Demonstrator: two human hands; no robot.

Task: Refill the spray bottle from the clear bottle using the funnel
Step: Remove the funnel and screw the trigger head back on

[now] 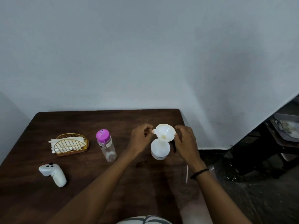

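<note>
On the near left of the table (90,175) lies a white controller (53,174). Farther in stands the clear bottle (106,145) with its pink cap on, and left of it a gold wire holder (71,145) of napkins. Right of centre stands the white spray bottle (160,150) (its top off), the funnel (165,132) seated in its neck. The left hand (140,138) pinches the funnel's small tab; the right hand (186,141) touches the opposite rim with its fingertips. A grey wall (145,54) rises behind.
</note>
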